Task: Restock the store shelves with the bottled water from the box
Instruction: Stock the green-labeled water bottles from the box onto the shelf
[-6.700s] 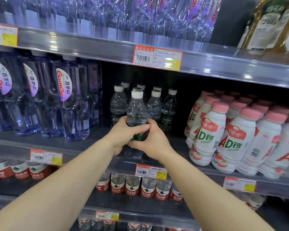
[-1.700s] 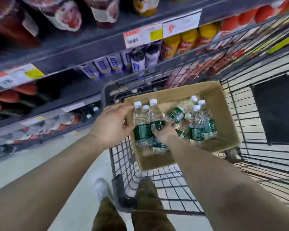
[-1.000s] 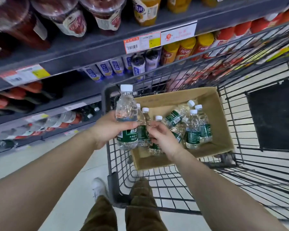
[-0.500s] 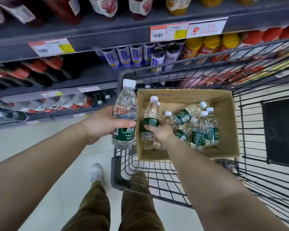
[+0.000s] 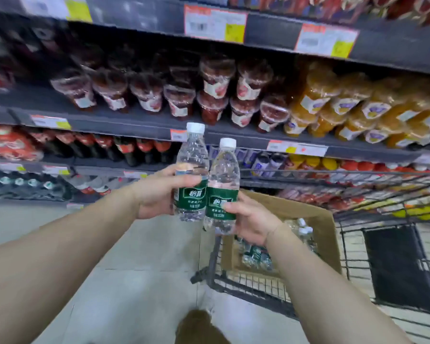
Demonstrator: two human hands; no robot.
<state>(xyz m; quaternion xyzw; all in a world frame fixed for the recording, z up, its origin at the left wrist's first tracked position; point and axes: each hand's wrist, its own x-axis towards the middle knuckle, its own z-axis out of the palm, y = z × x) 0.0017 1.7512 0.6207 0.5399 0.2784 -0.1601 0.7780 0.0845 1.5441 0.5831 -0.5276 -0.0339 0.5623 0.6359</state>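
Left hand (image 5: 157, 194): fingers wrapped round the waist of a small water bottle (image 5: 192, 173), upright, white cap at 12 o'clock. Right hand (image 5: 251, 219): grips a second water bottle (image 5: 222, 187) low on its green label. Bottles touch side by side, likely paired for one carry to the shelf. Labels: white Chinese characters on green, too blurred to read. Cardboard box (image 5: 325, 234), at 4 o'clock, sits in a wire shopping cart (image 5: 271, 291) with more bottles inside. Shelves (image 5: 134, 125) at 12 o'clock: red and orange drinks, price tags unreadable.

A wire shopping cart (image 5: 271, 291) on the pale tiled floor (image 5: 139, 256) carries a cardboard box (image 5: 325, 234) of water bottles (image 5: 256, 256), beside dark store shelves (image 5: 134, 125) stocked with jars and drinks.
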